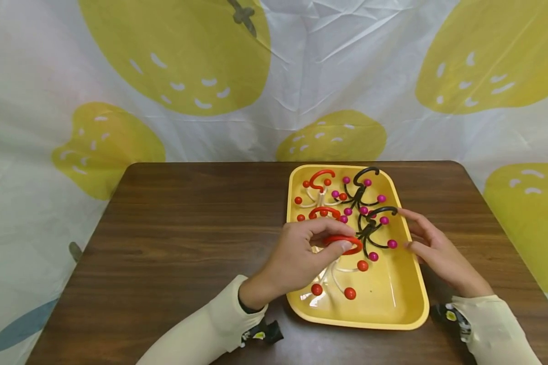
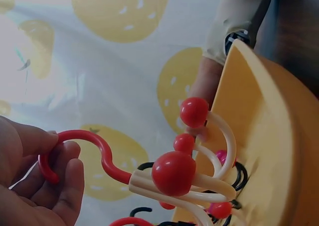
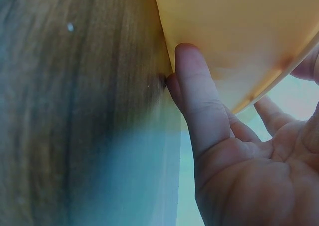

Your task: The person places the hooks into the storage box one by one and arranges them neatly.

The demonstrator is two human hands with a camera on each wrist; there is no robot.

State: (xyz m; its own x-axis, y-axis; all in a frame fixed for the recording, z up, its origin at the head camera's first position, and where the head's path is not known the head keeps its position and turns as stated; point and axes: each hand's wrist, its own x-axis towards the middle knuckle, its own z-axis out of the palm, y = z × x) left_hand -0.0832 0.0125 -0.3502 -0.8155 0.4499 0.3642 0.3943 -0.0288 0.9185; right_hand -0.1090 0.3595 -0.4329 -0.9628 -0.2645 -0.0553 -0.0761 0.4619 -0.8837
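Note:
My left hand (image 1: 303,253) pinches the red hook end of a multi-arm hanger (image 2: 172,181) between thumb and fingers. This hanger has curved cream arms tipped with red balls and is tilted over the near part of a yellow tray (image 1: 361,324). Along the tray's right side, my right hand (image 1: 438,251) touches the outer wall and rim with fairly straight fingers (image 3: 197,86). Its index fingertip is close to the hook of a black hanger (image 1: 370,230) with magenta balls. Behind that lies another black hanger (image 1: 358,195).
More red-hooked cream hangers lie in the tray's left half, one at the back (image 1: 321,195); the left hand partly hides another red hook (image 1: 324,210). The tray stands on a brown wooden table (image 1: 187,243). A lemon-print cloth (image 1: 219,132) hangs behind the table.

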